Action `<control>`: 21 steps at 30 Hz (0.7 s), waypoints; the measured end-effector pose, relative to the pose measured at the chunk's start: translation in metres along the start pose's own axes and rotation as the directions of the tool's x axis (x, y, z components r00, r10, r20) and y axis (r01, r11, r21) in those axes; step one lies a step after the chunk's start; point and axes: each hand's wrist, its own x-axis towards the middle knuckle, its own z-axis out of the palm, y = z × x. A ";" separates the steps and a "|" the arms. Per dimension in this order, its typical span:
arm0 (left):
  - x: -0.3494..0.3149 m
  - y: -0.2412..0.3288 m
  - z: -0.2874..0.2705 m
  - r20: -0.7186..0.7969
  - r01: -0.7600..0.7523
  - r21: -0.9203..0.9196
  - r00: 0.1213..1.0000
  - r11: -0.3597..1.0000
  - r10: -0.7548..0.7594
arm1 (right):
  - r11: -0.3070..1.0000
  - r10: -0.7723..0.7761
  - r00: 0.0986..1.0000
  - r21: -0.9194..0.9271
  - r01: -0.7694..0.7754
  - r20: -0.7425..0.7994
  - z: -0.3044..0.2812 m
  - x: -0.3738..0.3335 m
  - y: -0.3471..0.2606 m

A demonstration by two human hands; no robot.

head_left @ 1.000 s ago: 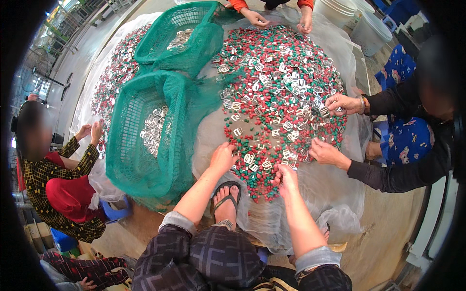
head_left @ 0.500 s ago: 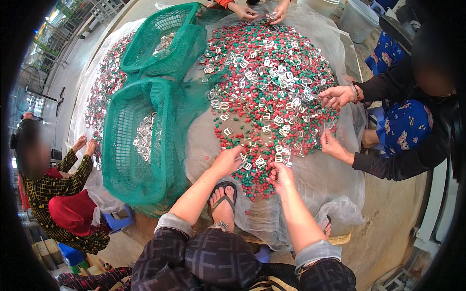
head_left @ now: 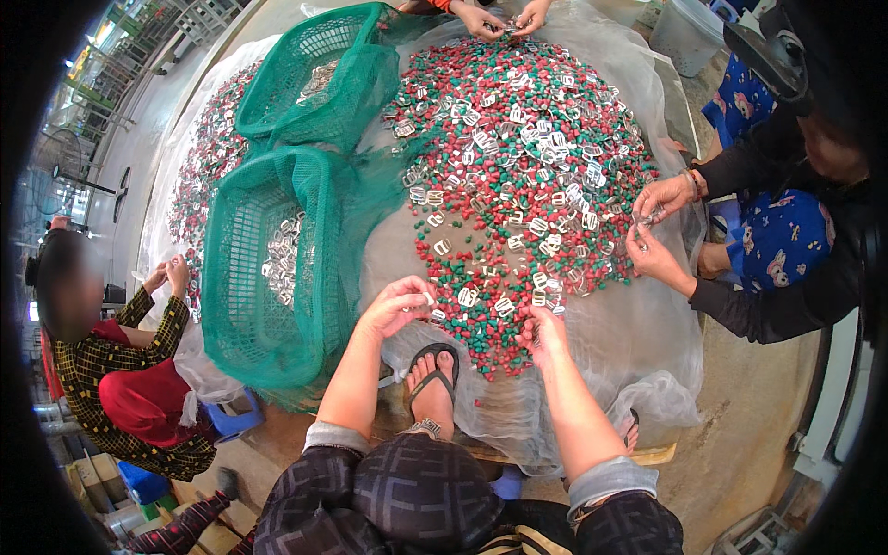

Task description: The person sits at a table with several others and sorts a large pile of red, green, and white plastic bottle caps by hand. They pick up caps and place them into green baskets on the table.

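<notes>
Some buckles [head_left: 283, 264] lie in the near left basket [head_left: 218, 301]; many lie mixed among beads [head_left: 485, 344]. At the beads' near edge, left hand [head_left: 397, 306] and right hand [head_left: 548, 335] curl; I cannot tell what they grip.

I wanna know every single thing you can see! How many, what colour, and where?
Small bead-like pieces: too many to count, red and green, big pile centre, more at left
Flat slotted metal-looking buckles: many, silvery white, among those pieces and in the baskets
Rectangular net-draped plastic baskets: two, green, left of centre
Sheer mesh sheet: at least one, whitish, under the pile
Round plastic tubs: at least two, whitish, top right
Low plastic stool: one clear, blue, lower left
Other people: at least four, mixed clothing, left, lower left, top, right
Own sandalled feet: two, black straps, below the pile
Own left hand: one, bare, pile's lower left
Own right hand: one, bare, pile's lower right
</notes>
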 end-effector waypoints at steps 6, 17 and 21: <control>0.007 -0.016 -0.022 -0.116 0.078 0.950 0.987 0.302 0.109 | 1.000 -0.008 1.000 -0.028 0.008 0.018 0.009 -0.004 0.002; 0.004 -0.020 0.034 -0.030 -0.011 0.919 0.995 0.394 0.099 | 0.939 0.016 0.938 -0.327 0.105 0.347 0.032 -0.028 -0.003; 0.000 -0.016 0.055 0.138 -0.190 0.912 0.977 0.364 0.163 | 0.915 -0.008 0.891 -0.357 0.189 0.453 0.043 -0.034 -0.010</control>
